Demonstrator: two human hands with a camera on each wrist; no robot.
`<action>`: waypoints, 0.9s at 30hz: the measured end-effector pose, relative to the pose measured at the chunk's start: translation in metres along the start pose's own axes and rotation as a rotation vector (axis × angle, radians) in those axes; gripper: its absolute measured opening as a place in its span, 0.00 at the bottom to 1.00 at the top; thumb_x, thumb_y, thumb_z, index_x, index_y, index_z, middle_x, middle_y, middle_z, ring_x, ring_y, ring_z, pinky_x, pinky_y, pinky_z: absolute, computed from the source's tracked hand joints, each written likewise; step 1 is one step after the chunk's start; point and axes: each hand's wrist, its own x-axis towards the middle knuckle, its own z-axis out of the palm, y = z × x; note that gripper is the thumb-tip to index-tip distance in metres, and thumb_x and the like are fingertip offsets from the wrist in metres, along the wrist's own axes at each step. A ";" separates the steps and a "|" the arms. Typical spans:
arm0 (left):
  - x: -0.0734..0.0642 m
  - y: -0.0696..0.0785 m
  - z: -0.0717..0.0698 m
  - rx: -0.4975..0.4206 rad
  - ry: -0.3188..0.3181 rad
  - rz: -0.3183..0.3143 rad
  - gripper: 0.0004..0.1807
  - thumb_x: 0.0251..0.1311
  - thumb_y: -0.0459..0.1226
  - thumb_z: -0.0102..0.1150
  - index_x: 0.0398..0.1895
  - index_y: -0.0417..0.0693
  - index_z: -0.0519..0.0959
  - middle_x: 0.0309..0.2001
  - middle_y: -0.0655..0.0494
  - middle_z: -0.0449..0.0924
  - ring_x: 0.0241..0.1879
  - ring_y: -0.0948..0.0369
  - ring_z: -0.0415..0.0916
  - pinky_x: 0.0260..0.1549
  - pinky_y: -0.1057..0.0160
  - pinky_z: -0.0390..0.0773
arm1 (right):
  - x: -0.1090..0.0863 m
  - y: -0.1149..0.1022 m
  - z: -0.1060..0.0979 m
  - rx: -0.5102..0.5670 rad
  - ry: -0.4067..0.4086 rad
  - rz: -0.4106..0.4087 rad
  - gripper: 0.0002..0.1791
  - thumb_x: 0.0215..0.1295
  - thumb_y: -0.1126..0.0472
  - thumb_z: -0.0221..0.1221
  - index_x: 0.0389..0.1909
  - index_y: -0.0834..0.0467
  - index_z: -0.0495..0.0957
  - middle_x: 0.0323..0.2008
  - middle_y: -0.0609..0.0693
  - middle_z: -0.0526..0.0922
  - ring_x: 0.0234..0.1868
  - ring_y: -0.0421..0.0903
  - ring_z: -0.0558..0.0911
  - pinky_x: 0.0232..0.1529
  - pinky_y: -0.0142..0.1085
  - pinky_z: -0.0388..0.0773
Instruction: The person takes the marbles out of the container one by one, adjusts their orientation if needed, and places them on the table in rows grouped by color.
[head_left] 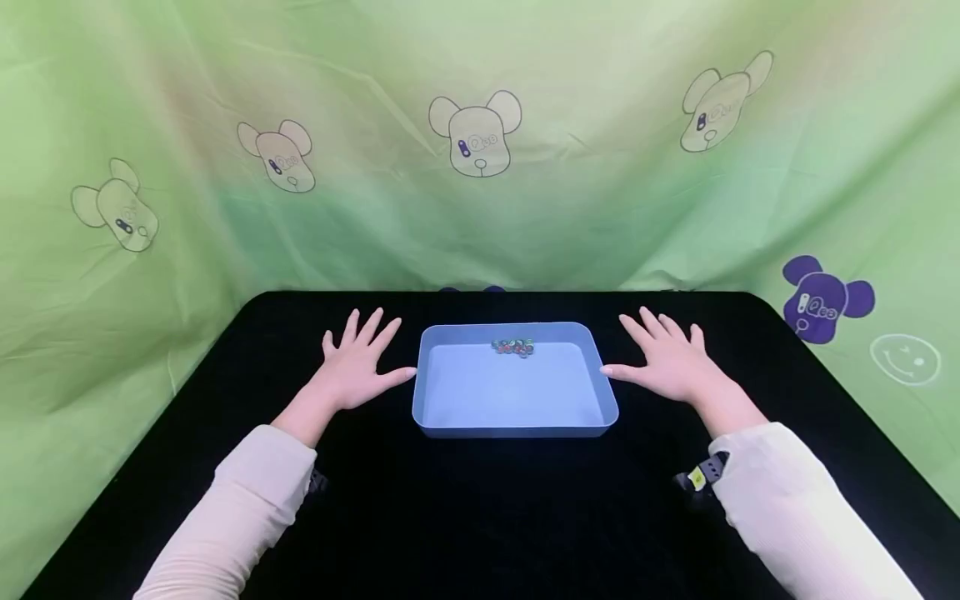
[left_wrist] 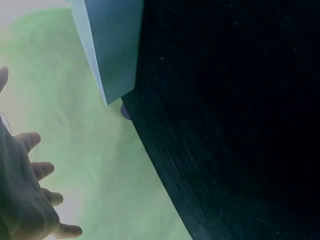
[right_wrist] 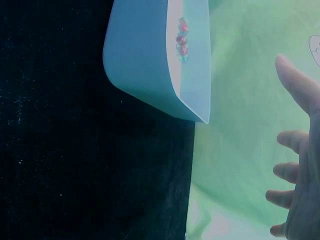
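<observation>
Straight fingers of the left hand [head_left: 351, 372] and right hand [head_left: 672, 367], spread wide apart — thumb tips at opposite ends of the blue tray [head_left: 517, 392], contact I cannot tell. Inside, near the far wall — small glassy beads [head_left: 513, 347]. Beneath, black table [head_left: 480, 508].

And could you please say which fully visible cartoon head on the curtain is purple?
The rightmost cartoon head, up and left of the smiley face: it is filled in purple, while the other four whole heads are pale outlines.
</observation>
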 end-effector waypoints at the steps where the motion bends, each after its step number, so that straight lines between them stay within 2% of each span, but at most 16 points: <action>1: 0.000 0.000 0.000 0.005 -0.001 -0.002 0.47 0.45 0.71 0.31 0.66 0.58 0.46 0.67 0.52 0.35 0.63 0.48 0.23 0.48 0.35 0.35 | 0.000 -0.001 0.000 -0.002 0.003 -0.001 0.54 0.46 0.26 0.43 0.65 0.59 0.44 0.64 0.66 0.40 0.61 0.66 0.40 0.48 0.64 0.30; 11: -0.001 0.005 0.004 -0.016 -0.023 0.021 0.46 0.47 0.69 0.35 0.67 0.56 0.45 0.67 0.50 0.35 0.63 0.48 0.23 0.48 0.34 0.34 | 0.001 -0.005 0.006 -0.005 0.020 -0.014 0.52 0.47 0.27 0.44 0.65 0.60 0.47 0.63 0.65 0.43 0.61 0.65 0.43 0.50 0.63 0.32; 20: 0.000 0.007 0.010 -0.022 -0.017 0.044 0.48 0.45 0.70 0.32 0.67 0.57 0.44 0.67 0.50 0.34 0.63 0.48 0.23 0.48 0.34 0.34 | 0.008 -0.012 0.009 -0.024 0.014 -0.031 0.52 0.47 0.27 0.44 0.65 0.60 0.48 0.63 0.65 0.44 0.61 0.63 0.44 0.51 0.62 0.34; 27: 0.003 0.012 0.014 -0.015 -0.010 0.064 0.45 0.48 0.67 0.37 0.67 0.57 0.44 0.67 0.51 0.34 0.63 0.48 0.23 0.48 0.34 0.36 | 0.014 -0.018 0.012 -0.015 0.006 -0.043 0.53 0.47 0.27 0.43 0.65 0.60 0.47 0.63 0.65 0.44 0.62 0.63 0.44 0.51 0.62 0.34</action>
